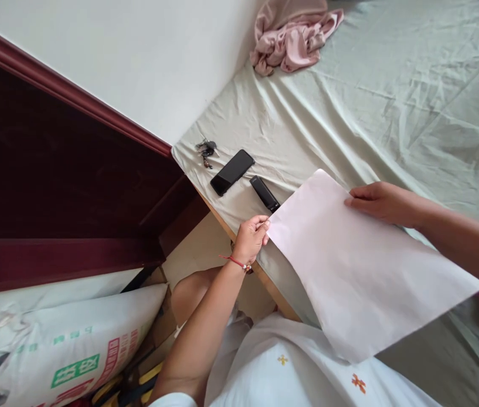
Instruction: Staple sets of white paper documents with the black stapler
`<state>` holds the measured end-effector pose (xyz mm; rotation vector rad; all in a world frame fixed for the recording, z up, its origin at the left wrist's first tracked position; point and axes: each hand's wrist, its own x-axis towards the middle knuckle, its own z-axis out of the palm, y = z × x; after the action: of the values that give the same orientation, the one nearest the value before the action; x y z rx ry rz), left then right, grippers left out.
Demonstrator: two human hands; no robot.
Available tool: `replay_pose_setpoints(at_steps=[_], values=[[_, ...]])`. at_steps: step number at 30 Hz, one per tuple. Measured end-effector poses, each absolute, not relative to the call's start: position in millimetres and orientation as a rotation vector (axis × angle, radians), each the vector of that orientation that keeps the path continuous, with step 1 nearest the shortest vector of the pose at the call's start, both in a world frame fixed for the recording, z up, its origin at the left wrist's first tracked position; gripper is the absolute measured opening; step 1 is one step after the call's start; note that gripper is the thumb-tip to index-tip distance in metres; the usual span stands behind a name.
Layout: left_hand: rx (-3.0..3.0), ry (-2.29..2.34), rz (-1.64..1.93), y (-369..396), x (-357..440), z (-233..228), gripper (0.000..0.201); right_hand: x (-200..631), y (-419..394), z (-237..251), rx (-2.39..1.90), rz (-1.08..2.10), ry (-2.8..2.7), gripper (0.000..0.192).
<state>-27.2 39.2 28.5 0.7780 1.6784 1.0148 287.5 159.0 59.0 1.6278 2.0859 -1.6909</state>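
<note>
Nearest, at 6 o'clock: white garment [307,373] with small embroidered crosses. At 8 o'clock, low in the view: printed white sack [65,345] with green and red lettering. Centre, toward 4 o'clock: large white sheet of paper [358,265], lying flat over the edge of the bed [392,102], its near corner overhanging the garment. Left hand [250,237], red cord at the wrist, closed on the paper's left corner, fingers curled, thumb and fingertips pinching the edge. Right hand [379,200] at 2 o'clock from the sheet's centre, fingers held together and laid flat on the paper's far edge, pressing it down; no grasp visible. Just beyond the left hand, at 12 o'clock from it: slim black device [265,193], its near end touching or just beside the paper's corner. Farther on: black phone [231,172], then a bunch of keys [206,150] near the bed's corner. Farthest, at 12 o'clock: crumpled pink cloth [292,37] against the white wall [138,62]. At 9 o'clock: dark red wooden panel [53,169].
</note>
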Motion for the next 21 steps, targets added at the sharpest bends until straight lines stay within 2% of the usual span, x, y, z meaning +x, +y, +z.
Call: replay_pose_setpoints(at_steps=[4, 12, 16, 21], values=[[0.78, 1.68, 1.064, 43, -31, 26, 0.031, 287, 150, 58, 1.761, -1.584, 2.17, 0.042], [1.105, 1.862, 1.188, 38, -26, 3, 0.031, 291, 151, 49, 1.839, -1.582, 2.188, 0.036], [1.217, 2.002, 1.274, 32, -17, -2, 0.04, 293, 152, 45, 1.839, -1.621, 2.177, 0.034], [1.261, 1.935, 1.306, 30, -18, -5, 0.052, 294, 151, 46, 1.89, -1.754, 2.096, 0.033]])
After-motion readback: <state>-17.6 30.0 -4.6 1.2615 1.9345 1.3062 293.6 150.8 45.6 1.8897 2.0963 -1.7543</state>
